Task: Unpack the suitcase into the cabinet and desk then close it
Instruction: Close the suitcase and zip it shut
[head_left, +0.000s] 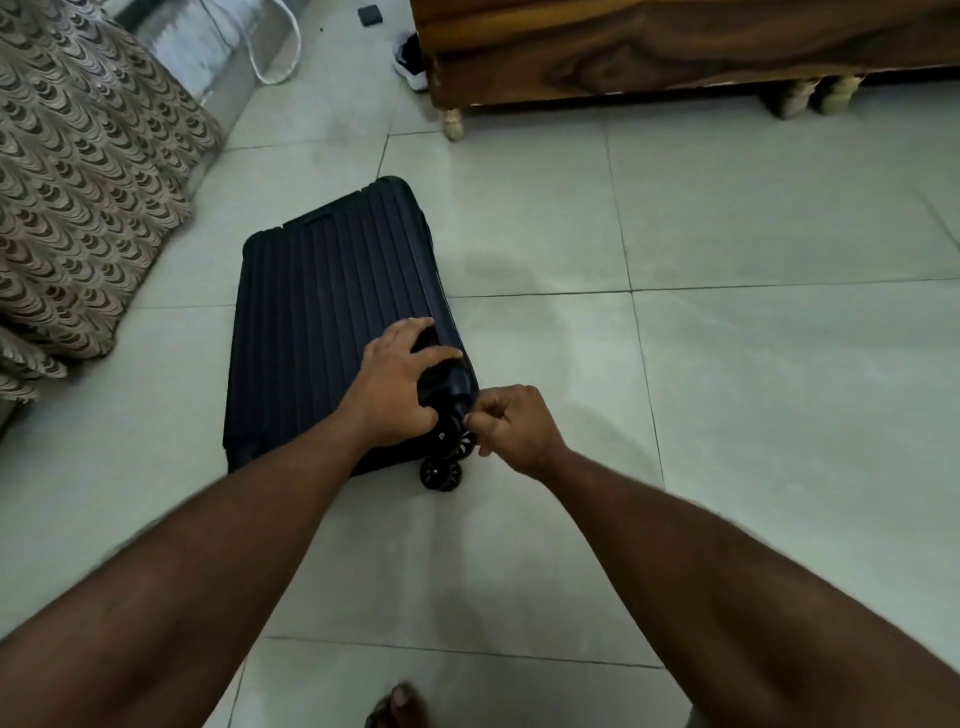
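Observation:
A dark navy ribbed hard-shell suitcase (322, 322) lies flat and closed on the tiled floor, wheels (441, 470) toward me. My left hand (397, 384) rests spread on its near right corner, fingers and thumb wrapped over the edge. My right hand (511, 426) is pinched shut at that same corner, beside the wheels, on something small at the zipper line; the zipper pull itself is hidden by the fingers.
A patterned bedspread (78, 182) hangs at the left. A wooden furniture piece (675, 47) on short pale legs stands at the back right, with a shoe (410, 62) beside it. A white cord (280, 47) lies at the back. My foot (397, 706) shows at the bottom.

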